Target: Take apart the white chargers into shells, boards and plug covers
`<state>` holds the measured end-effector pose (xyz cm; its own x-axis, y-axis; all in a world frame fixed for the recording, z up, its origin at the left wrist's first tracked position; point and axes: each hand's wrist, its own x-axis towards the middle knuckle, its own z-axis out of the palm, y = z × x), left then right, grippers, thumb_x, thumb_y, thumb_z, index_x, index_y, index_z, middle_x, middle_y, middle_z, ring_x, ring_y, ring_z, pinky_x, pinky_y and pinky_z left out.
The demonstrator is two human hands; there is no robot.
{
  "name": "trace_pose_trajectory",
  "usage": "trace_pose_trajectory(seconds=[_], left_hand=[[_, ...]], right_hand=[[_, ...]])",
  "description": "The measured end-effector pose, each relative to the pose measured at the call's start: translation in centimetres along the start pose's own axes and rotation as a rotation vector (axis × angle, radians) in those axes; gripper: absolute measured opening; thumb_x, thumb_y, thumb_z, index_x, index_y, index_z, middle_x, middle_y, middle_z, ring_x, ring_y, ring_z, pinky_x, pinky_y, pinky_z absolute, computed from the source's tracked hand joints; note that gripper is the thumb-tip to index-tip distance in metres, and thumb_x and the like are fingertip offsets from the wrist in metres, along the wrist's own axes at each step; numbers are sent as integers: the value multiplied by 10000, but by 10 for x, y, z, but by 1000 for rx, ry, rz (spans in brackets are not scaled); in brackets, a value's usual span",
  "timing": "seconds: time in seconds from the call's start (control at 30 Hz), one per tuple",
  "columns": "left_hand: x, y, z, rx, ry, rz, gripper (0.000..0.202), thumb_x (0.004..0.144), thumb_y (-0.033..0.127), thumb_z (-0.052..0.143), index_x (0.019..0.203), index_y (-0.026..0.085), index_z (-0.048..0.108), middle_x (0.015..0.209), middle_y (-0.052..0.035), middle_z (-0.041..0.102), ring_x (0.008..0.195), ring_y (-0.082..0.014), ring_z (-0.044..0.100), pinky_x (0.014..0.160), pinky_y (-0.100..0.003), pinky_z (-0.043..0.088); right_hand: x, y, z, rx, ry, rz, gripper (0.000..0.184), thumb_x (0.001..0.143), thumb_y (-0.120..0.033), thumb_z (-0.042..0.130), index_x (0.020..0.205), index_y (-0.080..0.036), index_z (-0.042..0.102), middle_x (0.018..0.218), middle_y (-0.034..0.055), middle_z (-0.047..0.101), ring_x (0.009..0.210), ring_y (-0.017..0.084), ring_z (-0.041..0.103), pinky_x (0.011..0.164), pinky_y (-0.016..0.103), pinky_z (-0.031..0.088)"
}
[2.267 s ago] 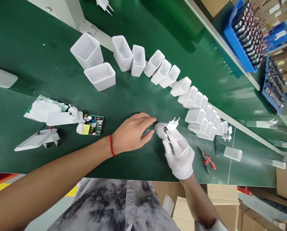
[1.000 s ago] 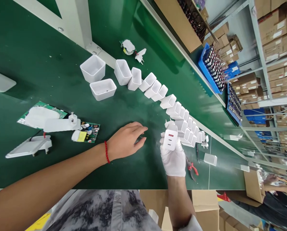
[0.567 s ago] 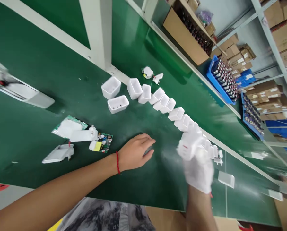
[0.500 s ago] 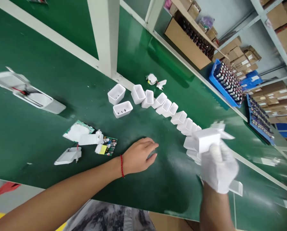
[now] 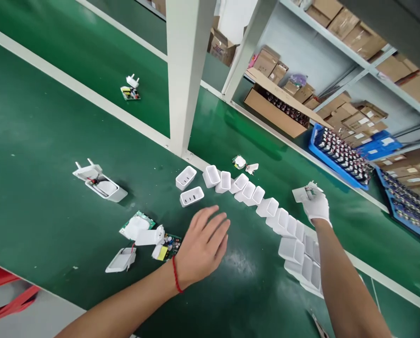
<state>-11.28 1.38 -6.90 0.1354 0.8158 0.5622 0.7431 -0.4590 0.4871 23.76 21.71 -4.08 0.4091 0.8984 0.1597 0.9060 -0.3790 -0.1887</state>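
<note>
The gloved right hand (image 5: 316,206) is grasping a white plug charger (image 5: 299,195) at the far right, beyond the bench's (image 5: 245,274) pale rail (image 5: 55,72). The bare left hand (image 5: 203,248) is holding its fingers spread, released. Open room is extending rightward to the housing row (image 5: 279,220). Two slotted housings (image 5: 191,197) are standing farther off; two blue trays (image 5: 337,165) are lining the far right edge. One far carton (image 5: 222,49) is bearing unreadably small lettering.

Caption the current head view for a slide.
Gloved right hand holding a white charger beyond a row of white casings; ungloved left hand spread open.
</note>
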Motion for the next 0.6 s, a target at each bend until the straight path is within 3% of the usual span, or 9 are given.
trace_pose_trajectory(seconds=[0.07, 0.13, 0.2, 0.3, 0.37, 0.43, 0.5, 0.6], left_hand=[[8, -4, -13, 155, 7, -122, 387, 876, 132, 558, 1261, 102, 539, 1320, -188, 576, 1322, -394, 430, 1044, -574, 407], [12, -10, -23, 261, -62, -237, 426, 885, 158, 544, 1304, 85, 511, 1388, -239, 499, 1337, -451, 393, 1027, -635, 383], [14, -16, -28, 312, -155, -276, 424, 889, 158, 525, 1308, 92, 512, 1397, -258, 479, 1303, -479, 418, 979, -663, 400], [12, -23, -25, 307, -214, -269, 429, 872, 104, 507, 1299, 148, 521, 1356, -228, 518, 1198, -436, 518, 889, -606, 488], [8, -24, -20, 268, -229, -247, 456, 856, 76, 508, 1304, 162, 504, 1342, -213, 519, 1144, -386, 563, 865, -553, 531], [4, -22, -14, 215, -266, -209, 444, 852, 78, 513, 1290, 150, 494, 1379, -214, 475, 1168, -355, 564, 890, -512, 550], [1, -19, -9, 158, -325, -171, 392, 863, 106, 516, 1253, 137, 504, 1456, -226, 386, 1235, -346, 534, 904, -467, 565], [-1, -16, -3, 106, -390, -129, 316, 884, 138, 506, 1198, 106, 523, 1515, -262, 290, 1246, -363, 531, 858, -451, 589]], right_hand=[[-5, -4, -14, -27, 76, 46, 583, 718, -450, 730, 1125, -50, 612, 997, 252, 609, 906, 367, 634, 719, 475, 495], [-14, -18, -29, -39, 169, 3, 706, 734, -491, 674, 1276, -61, 537, 1174, 332, 535, 1053, 444, 581, 790, 531, 455], [-24, -44, -36, -22, 178, -162, 636, 822, -498, 546, 1356, -159, 492, 1266, 253, 538, 1167, 392, 541, 906, 506, 429], [-35, -97, -26, -34, -54, -481, 507, 859, -491, 496, 1312, -271, 554, 1239, 95, 622, 1242, 266, 520, 1047, 398, 382], [-36, -129, -11, -124, -269, -602, 565, 839, -505, 520, 1352, -269, 521, 1312, 94, 593, 1322, 267, 447, 1127, 439, 282], [-33, -151, 3, -190, -411, -647, 596, 804, -516, 554, 1337, -251, 535, 1266, 116, 626, 1287, 319, 474, 1126, 547, 220], [-28, -161, 14, -194, -468, -652, 499, 759, -524, 597, 1178, -257, 639, 1069, 98, 708, 1097, 340, 594, 1049, 596, 285], [-19, -160, 24, -170, -479, -650, 302, 722, -479, 631, 908, -251, 698, 811, 57, 717, 820, 291, 645, 897, 521, 408]])
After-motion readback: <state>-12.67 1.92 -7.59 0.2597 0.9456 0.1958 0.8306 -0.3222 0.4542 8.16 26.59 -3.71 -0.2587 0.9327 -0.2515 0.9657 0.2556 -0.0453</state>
